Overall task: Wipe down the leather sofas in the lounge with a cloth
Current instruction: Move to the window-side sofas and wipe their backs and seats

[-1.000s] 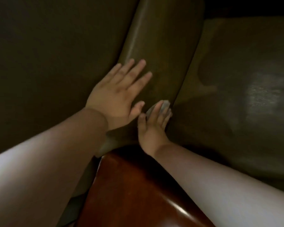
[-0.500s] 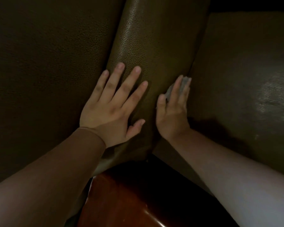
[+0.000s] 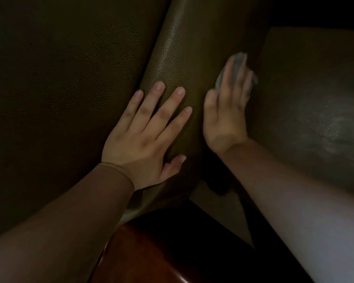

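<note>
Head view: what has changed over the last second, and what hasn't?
The right hand slid the grey cloth farther up the inner side of the leather armrest, fingers straight over it. The left hand stayed flat on the armrest's top.

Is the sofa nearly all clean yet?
Hard to tell. The seat cushion has a dull sheen, perhaps already wiped. Right now the right hand presses the cloth against the padded arm, while the left hand rests flat on it. The dim frame shows little else.
</note>
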The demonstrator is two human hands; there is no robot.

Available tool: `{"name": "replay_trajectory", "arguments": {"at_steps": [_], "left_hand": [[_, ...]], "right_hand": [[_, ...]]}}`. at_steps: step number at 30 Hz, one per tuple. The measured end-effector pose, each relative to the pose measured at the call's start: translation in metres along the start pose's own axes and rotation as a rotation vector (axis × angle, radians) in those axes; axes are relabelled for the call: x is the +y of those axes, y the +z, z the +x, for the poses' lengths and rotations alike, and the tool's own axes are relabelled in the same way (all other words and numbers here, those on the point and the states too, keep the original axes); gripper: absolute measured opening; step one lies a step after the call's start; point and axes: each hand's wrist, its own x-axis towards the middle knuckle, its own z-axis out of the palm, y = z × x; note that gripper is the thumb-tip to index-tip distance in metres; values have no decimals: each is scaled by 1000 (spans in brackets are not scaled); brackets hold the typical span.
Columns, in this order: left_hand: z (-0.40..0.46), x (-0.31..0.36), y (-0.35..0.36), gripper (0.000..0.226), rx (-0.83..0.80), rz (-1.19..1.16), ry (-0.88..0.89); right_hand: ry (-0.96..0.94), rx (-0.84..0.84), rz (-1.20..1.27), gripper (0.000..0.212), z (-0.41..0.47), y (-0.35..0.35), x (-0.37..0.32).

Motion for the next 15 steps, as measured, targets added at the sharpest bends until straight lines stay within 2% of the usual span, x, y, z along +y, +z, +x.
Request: {"name": "replay_trajectory", "arguments": {"at_steps": [2,4,6,7,10,12,15], "left_hand": [[3,-4,-6,85,-58,9,2],[7,-1,-20,85,-142,-12,2],[9,4,-35,83,-198,-61,-32],[16,6,-42,79,-207,-128,-61],[71,-10,-48,72,-147,-308,-117],[118,-26,-40,80,-143,-243,-74],[135,-20,-13,83,-94,-101,-37]], "right_hand": [[-27,-164,-71,79,-53,5,-8],[-108,-429,-132,82,-104,-3,-1],[-147,-585,-127,77,-110,-15,9],[-99,-608,-98,74,-98,-21,8],[24,-504,19,75,-50,-29,-1],[23,-341,20,71,-12,-35,-1],[64,-113,167,62,51,-44,4]]}}
